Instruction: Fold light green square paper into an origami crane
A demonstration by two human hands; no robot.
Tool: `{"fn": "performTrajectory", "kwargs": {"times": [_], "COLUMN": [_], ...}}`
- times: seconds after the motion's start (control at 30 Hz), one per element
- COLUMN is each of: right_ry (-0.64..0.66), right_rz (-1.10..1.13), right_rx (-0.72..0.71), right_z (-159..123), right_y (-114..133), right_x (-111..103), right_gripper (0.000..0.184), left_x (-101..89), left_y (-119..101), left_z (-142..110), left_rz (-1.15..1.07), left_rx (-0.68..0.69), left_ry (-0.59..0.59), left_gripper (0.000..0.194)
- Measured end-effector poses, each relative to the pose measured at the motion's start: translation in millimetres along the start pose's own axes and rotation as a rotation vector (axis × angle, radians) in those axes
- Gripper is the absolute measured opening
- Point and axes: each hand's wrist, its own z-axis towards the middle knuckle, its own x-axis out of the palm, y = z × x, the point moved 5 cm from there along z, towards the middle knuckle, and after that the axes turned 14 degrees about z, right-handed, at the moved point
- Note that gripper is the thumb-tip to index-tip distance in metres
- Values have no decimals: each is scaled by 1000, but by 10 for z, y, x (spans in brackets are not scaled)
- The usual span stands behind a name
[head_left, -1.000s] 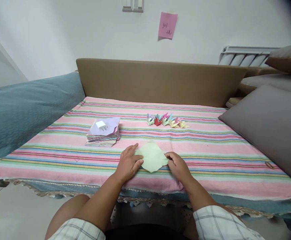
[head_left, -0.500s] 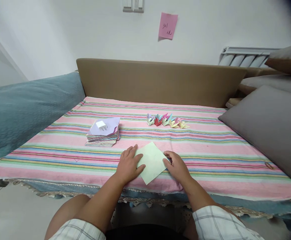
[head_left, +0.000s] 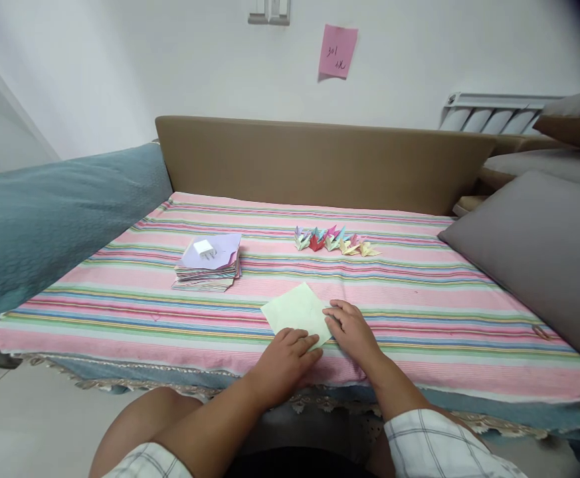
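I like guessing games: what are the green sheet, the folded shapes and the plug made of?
Sheet: looks like matt paper, thin and straight-edged. Folded shapes: probably paper too, from their sharp creases; too small to tell whether glossy. Plug: likely hard plastic, smooth, from its white, boxy body.

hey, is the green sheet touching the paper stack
Apart. The head view plainly shows a strip of striped cloth between the green sheet and the paper stack.
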Motion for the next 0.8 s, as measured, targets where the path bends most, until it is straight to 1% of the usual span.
{"fn": "performTrajectory", "kwargs": {"times": [0.13, 0.27, 0.43, 0.57, 0.7, 0.8], "right_ry": [-15, -6, 2, -10, -38, -25], "right_rz": [9, 2, 27, 66, 90, 78], "right_rx": [-12, 2, 13, -35, -127, -172], "right_z": [-3, -1, 2, 4, 7, -2], "right_y": [11, 47, 115, 179, 215, 210], "right_x": [-17, -43, -76, -105, -130, -115], "right_gripper": [27, 28, 30, 29, 26, 27], "left_x": [45, -8, -75, -98, -140, -202], "left_y": [67, 146, 292, 461, 576, 657], "left_z": [26, 15, -29, -82, -127, -147], "left_rz": [72, 94, 113, 35, -44, -39], "left_rx": [-59, -79, -173, -237, -161, -119], "left_ry": [-43, -80, -72, -53, -22, -35], "left_gripper": [27, 16, 14, 20, 25, 22]}}
